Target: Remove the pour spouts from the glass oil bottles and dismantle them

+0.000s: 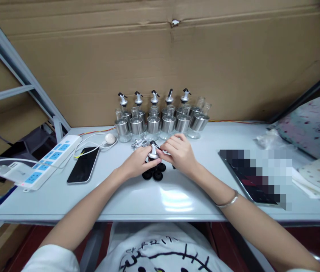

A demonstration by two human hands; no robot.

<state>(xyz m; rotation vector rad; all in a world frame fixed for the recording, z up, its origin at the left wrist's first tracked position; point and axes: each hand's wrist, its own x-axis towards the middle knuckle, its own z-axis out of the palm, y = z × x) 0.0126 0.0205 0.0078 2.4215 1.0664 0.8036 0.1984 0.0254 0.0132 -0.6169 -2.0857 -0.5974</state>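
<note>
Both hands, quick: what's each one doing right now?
Left hand: closed, holding the silver-and-black pour spout.
Right hand: fingers curled beside the spout; whether they grip it cannot be told.

Pale, glossy table [137,198], light glare near front edge; at back, a clustered double row of glass bottles [153,124] in metal sleeves, five rear ones topped with pourers [138,98]. Just in front of the bottles, small silvery parts [140,143], then black round pieces [157,176]; to their left, a round white piece [110,139] on a cable, a dark-screened phone [83,166], farther out a power strip [54,156]. Right of the bottles, well apart: flat dark object [242,179], partly pixelated, crumpled clear plastic [273,139] beyond it, white sheets [314,187] farther right.
</note>
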